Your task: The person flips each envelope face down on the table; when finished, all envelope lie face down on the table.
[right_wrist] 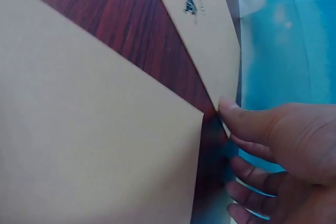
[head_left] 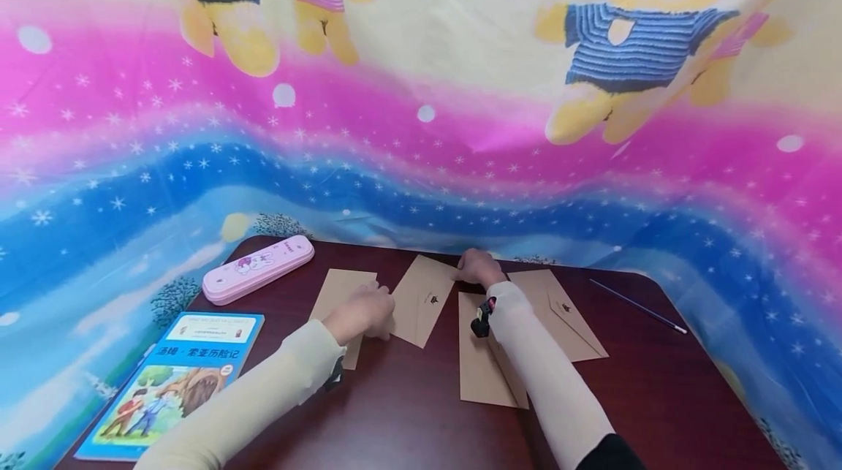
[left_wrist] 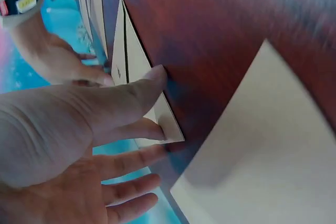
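A brown kraft-paper envelope [head_left: 421,294] with a small dark print lies tilted on the table between both hands. My right hand [head_left: 479,267] pinches its far right corner between thumb and index finger, as the right wrist view shows. At the opposite side, my left hand [head_left: 365,311] touches the envelope's edge with thumb and index finger apart, the other fingers extended. Below the left hand lies another envelope [head_left: 337,294], partly covered by it. Under the right forearm is a third envelope [head_left: 480,375], and a further printed envelope [head_left: 542,294] lies to its right.
A pink pencil case [head_left: 259,270] sits at the back left, with a blue illustrated book [head_left: 177,382] in front of it. A thin pencil-like stick [head_left: 638,305] lies at the right. Behind the dark wooden table [head_left: 395,411] hangs a bear-patterned curtain [head_left: 421,126].
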A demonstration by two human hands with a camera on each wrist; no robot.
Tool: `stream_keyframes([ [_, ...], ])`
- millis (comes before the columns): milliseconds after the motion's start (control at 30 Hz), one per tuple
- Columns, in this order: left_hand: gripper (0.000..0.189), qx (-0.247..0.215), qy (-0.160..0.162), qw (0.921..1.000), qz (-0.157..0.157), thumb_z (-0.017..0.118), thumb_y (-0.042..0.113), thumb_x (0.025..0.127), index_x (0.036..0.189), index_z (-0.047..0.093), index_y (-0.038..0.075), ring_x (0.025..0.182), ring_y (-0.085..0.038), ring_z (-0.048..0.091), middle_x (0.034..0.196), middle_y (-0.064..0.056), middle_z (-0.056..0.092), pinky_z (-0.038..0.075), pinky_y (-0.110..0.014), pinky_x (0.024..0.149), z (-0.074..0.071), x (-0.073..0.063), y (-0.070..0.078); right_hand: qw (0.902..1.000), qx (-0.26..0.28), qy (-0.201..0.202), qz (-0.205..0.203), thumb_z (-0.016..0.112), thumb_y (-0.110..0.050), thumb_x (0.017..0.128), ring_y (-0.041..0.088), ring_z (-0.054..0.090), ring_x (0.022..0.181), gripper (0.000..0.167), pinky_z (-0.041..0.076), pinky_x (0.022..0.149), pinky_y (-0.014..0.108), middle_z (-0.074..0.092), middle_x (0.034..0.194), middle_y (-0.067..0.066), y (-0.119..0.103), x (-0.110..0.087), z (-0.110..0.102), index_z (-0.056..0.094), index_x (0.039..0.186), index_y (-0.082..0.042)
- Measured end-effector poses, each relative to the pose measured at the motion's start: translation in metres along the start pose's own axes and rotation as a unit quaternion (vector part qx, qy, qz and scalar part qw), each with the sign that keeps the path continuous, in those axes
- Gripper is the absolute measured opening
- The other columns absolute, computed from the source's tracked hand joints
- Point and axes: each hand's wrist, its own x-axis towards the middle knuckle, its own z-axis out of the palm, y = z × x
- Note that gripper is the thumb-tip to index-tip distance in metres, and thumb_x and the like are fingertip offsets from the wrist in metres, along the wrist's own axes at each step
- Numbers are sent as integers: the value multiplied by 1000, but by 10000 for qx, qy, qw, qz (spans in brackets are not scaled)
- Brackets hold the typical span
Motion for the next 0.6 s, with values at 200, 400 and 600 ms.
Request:
stream_keyframes([
  [200, 38, -500, 316, 9977, 327, 69, 11, 83, 51, 50, 13, 89, -23, 70, 77, -5, 72, 32, -37, 125, 7, -8, 6, 9996, -148, -209, -120, 75, -34, 94, 26, 67, 105, 29, 54, 97, 47, 69, 129, 8, -4, -2, -1, 74, 108, -9],
  [400, 43, -597, 673, 9954, 314, 74, 14, 78, 47, 45, 19, 70, -14, 47, 47, 8, 39, 54, -38, 74, 10, -17, 9, 9985, -228, -328, -386, 74, -30, 95, 24, 65, 106, 32, 52, 99, 46, 67, 128, 8, -9, -1, -3, 70, 119, -9],
  [600, 35, -633, 829, 9940, 341, 75, 16, 80, 53, 53, 16, 72, -19, 60, 62, -2, 61, 58, -42, 79, 12, -23, 15, 9974, -67, -402, -588, 75, -29, 94, 25, 64, 106, 32, 53, 96, 45, 67, 129, 10, -6, 1, -2, 71, 118, -8],
])
